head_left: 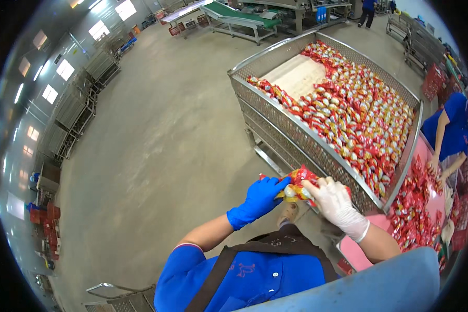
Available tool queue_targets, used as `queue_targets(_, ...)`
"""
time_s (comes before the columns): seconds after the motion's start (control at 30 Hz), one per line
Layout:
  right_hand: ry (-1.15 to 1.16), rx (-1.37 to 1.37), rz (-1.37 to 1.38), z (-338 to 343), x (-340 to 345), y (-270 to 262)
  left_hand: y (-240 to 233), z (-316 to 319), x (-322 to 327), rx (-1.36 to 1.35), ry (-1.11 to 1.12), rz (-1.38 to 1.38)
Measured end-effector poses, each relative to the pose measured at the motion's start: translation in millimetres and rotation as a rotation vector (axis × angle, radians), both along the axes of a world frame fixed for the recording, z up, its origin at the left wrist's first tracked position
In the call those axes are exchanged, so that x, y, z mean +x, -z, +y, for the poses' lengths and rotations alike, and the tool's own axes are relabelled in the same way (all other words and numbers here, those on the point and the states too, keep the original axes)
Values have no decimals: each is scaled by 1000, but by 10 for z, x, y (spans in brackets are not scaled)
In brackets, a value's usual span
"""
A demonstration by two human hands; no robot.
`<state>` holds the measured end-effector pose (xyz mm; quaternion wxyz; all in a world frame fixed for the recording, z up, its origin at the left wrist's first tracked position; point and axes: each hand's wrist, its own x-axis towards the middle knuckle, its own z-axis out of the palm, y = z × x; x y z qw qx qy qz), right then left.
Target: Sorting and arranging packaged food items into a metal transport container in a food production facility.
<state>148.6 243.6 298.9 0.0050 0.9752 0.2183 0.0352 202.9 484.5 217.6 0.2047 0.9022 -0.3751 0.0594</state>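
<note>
Between my hands is a small bunch of shiny red and yellow wrapped packets [294,191] with white printed or see-through patches. My left hand [259,199], in a blue glove, grips the bunch from the left. On its other side, my right hand [335,202], in a thin whitish glove, has its fingers closed over the packets. Both hands are just outside the near side of a perforated metal bin [288,121]. Inside that bin lies a broad heap of similar packets [358,113], around a pale bare patch of its bottom [296,76].
At the right, a pink table [360,253] bears a pile of red packets [409,210], where a co-worker's hands [435,171] work. A blue panel [374,284] is close to my right arm. Further off are a green conveyor [238,15], metal racks [76,101] and red crates [48,226].
</note>
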Motion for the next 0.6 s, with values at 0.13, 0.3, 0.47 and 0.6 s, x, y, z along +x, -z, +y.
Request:
queue_targets(0.13, 123, 30, -104, -186, 645, -182, -293, -289, 888, -15, 50, -21)
queue_targets(0.3, 133, 179, -184, -329, 1903, -191, -532, -402, 2278, 142, 106, -96)
queue_targets(0.47, 251, 298, -143, -321, 3252, 186, -386, -458, 3925, 101, 186, -108)
queue_targets(0.6, 404, 361, -83, -212, 4374, 718, -175, -530, 5280, 243, 291, -102)
